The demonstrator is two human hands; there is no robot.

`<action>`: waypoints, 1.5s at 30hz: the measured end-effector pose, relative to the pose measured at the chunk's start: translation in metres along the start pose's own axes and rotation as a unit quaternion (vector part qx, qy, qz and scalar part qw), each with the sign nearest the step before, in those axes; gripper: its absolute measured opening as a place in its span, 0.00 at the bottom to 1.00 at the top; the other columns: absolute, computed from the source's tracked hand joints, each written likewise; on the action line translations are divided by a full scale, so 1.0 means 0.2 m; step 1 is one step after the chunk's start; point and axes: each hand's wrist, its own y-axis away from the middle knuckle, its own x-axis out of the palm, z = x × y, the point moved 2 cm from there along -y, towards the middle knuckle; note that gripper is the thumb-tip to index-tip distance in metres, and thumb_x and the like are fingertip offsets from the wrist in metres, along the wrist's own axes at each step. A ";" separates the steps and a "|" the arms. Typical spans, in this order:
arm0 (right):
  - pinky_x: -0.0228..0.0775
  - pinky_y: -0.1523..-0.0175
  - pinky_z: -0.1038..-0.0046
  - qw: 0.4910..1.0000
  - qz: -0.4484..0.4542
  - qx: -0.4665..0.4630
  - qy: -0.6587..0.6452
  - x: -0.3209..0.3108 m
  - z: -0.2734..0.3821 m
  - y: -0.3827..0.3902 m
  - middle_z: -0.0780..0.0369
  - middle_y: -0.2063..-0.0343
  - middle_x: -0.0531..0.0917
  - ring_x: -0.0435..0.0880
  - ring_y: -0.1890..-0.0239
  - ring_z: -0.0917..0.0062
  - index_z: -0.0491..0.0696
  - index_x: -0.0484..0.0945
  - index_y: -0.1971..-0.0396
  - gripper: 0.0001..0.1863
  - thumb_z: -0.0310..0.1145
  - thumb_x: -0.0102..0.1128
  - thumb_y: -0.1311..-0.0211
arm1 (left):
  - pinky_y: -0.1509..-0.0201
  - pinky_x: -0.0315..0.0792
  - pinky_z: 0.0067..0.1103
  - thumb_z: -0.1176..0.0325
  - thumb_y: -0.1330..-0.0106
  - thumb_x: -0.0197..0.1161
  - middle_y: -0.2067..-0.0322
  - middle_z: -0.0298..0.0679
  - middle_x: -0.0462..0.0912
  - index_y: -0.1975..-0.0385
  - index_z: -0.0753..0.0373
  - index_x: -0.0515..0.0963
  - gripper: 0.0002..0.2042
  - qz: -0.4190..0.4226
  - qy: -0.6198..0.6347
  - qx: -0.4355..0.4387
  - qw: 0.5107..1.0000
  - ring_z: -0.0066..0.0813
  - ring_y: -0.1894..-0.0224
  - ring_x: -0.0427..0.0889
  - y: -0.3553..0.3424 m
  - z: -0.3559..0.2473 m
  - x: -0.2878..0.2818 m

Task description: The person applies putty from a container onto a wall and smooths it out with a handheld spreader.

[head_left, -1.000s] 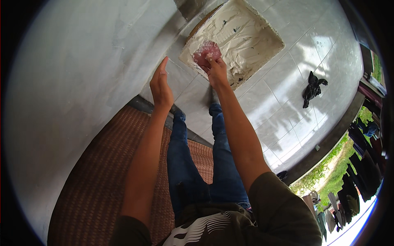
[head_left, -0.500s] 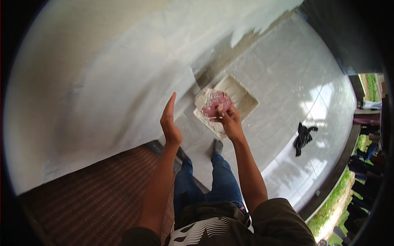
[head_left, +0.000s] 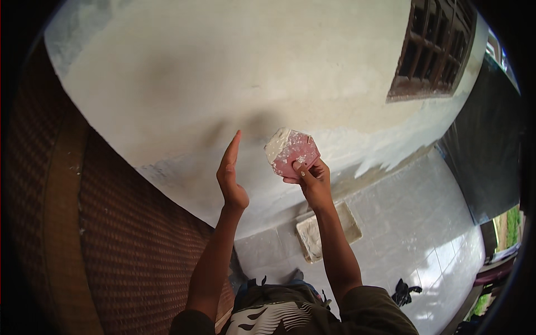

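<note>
My right hand [head_left: 315, 182] grips a pink plastic putty scraper [head_left: 300, 156], thumb on its face and fingers behind. White putty coats the scraper's upper left edge, and smears speckle the rest. My left hand [head_left: 229, 181] is raised beside it with fingers stretched out, seen edge-on and holding nothing. Behind both hands stands a pale wall [head_left: 223, 72], whitened unevenly along its lower part. Below my right hand, a shallow tray [head_left: 310, 240] with white putty in it sits on the floor, partly hidden by my right forearm.
A brown woven panel [head_left: 145, 234] runs along the left side. Grey tiles [head_left: 385, 223] cover the floor, where a crumpled black plastic bag [head_left: 404, 292] lies to the right. A brown barred window [head_left: 432, 47] is set in the wall, near a dark sheet [head_left: 480, 145].
The view has tilted up from the floor to the wall. My right hand has lifted the scraper away from the tray. My left hand keeps its flat pose.
</note>
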 end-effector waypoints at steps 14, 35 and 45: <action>0.86 0.63 0.72 0.983 0.121 -0.088 -0.102 1.09 0.12 -0.22 0.57 0.61 0.84 0.87 0.64 0.75 0.39 0.76 0.54 0.11 0.27 0.57 0.34 | 0.28 0.54 0.33 0.59 0.27 0.30 0.37 0.56 0.68 0.38 0.77 0.65 0.29 -0.058 -0.034 0.135 0.989 0.45 0.32 0.64 -0.63 -0.18 -0.91; 0.78 0.52 0.69 0.964 0.185 -0.174 -0.077 1.60 0.18 -0.43 0.58 0.57 0.83 0.83 0.57 0.75 0.39 0.75 0.52 0.12 0.24 0.55 0.34 | 0.27 0.53 0.34 0.59 0.27 0.29 0.37 0.57 0.67 0.37 0.78 0.63 0.30 -0.078 -0.017 0.251 0.965 0.47 0.31 0.62 -1.02 -0.27 -1.27; 0.80 0.52 0.70 0.950 0.209 -0.228 -0.050 1.74 0.40 -0.60 0.57 0.56 0.83 0.84 0.57 0.75 0.38 0.75 0.51 0.12 0.25 0.55 0.33 | 0.27 0.53 0.35 0.62 0.27 0.31 0.38 0.58 0.68 0.38 0.78 0.64 0.28 -0.107 -0.004 0.325 0.939 0.47 0.31 0.63 -1.30 -0.34 -1.30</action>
